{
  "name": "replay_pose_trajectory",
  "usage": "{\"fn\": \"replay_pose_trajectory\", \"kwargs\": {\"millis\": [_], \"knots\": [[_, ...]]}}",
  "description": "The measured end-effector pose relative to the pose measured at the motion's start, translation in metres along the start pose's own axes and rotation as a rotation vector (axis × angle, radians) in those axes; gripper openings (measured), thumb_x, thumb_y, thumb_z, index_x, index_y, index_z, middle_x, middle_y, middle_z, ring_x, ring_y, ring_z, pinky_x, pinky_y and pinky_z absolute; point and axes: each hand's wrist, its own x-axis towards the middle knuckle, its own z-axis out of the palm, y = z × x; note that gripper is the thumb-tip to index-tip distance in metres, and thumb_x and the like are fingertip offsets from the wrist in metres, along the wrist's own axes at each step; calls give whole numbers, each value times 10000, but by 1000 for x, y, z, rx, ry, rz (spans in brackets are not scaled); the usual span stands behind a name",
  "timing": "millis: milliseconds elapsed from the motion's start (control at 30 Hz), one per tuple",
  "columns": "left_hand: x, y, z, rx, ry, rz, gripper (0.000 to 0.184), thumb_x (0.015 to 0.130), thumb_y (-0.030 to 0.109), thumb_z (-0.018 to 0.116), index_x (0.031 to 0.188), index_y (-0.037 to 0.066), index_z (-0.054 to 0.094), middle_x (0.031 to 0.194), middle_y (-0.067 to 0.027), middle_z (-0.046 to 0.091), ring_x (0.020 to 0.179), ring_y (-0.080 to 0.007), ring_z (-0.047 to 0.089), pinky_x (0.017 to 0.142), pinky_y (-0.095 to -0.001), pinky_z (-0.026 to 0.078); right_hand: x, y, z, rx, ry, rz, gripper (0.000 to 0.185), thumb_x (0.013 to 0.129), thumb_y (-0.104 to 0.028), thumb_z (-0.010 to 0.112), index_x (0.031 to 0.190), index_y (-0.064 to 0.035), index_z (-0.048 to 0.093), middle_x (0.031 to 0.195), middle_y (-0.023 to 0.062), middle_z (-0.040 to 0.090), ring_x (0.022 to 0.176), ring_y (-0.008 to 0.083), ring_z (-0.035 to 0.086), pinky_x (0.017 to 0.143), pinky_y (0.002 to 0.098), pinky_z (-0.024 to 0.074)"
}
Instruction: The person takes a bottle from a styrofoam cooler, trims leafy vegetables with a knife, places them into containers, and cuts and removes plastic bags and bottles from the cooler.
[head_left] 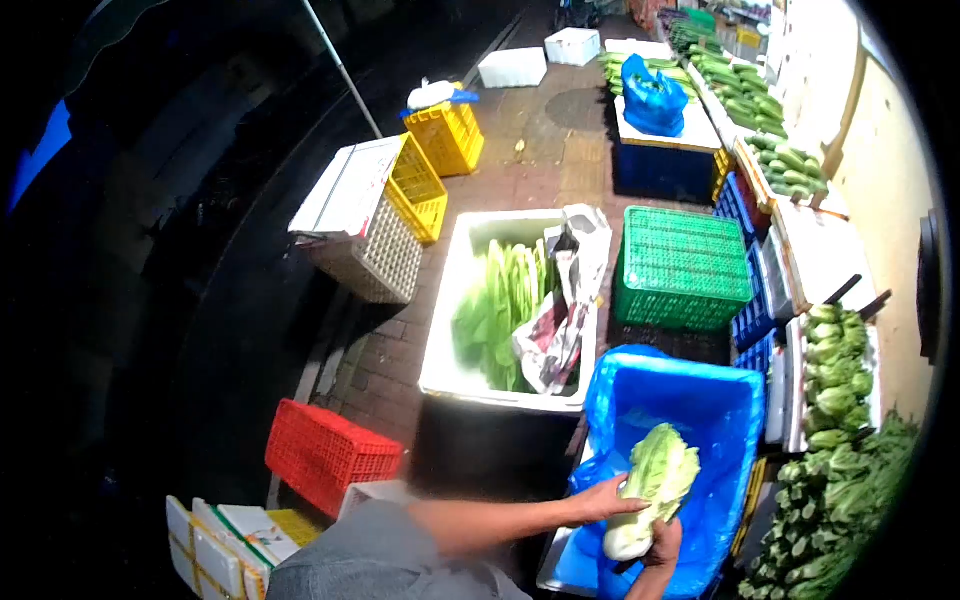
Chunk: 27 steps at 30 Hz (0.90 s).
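Note:
A pale green leafy cabbage [660, 475] is held in both hands above a box lined with blue plastic [735, 400]. My left hand [603, 500] grips its left side, fingers closed round the white base. My right hand [662, 548] holds it from the lower right, with part of the fingers hidden behind it. Beyond the blue-lined box, a white foam box [450, 340] contains long green leafy vegetables [510, 310] and crumpled printed paper [565, 320].
A green crate [685, 265] stands behind the blue-lined box. Vegetable displays [838, 380] run along the right side. On the left are a red crate [330, 455], yellow crates [445, 135], a lidded perforated crate [370, 255] and a slanting pole [342, 70].

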Motion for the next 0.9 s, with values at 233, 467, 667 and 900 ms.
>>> {"fn": "replay_pose_trajectory", "kwargs": {"millis": [233,467,667,900], "knots": [[-25,-3,13,-664,-102,-9,521,912,199,658,1368,39,467,1270,-105,597,1131,-204,594,955,-347,486,-26,-2,28,-648,173,-59,448,873,-187,582,1264,23,523,1079,105,640,920,183,608,819,322,495],[-20,-29,14,-1060,-27,-57,459,989,287,526,1357,21,467,1264,-168,602,1114,-308,622,950,-487,507,-77,-28,47,-326,375,-21,451,986,-467,462,1230,-94,530,873,72,570,418,132,486,403,298,433],[-17,-5,34,-1139,73,-134,539,981,508,441,1320,94,507,1193,-116,633,1053,-316,631,898,-536,509,-138,-19,69,-486,501,-188,416,947,-193,556,1325,-25,516,800,0,574,589,75,496,526,235,430],[-27,-23,81,-1110,-117,-168,401,993,466,455,1183,131,568,1022,-56,642,905,-216,649,744,-398,552,-170,3,80,-1057,475,-450,612,868,-123,661,1394,25,386,733,106,593,595,184,565,584,320,472]]}}
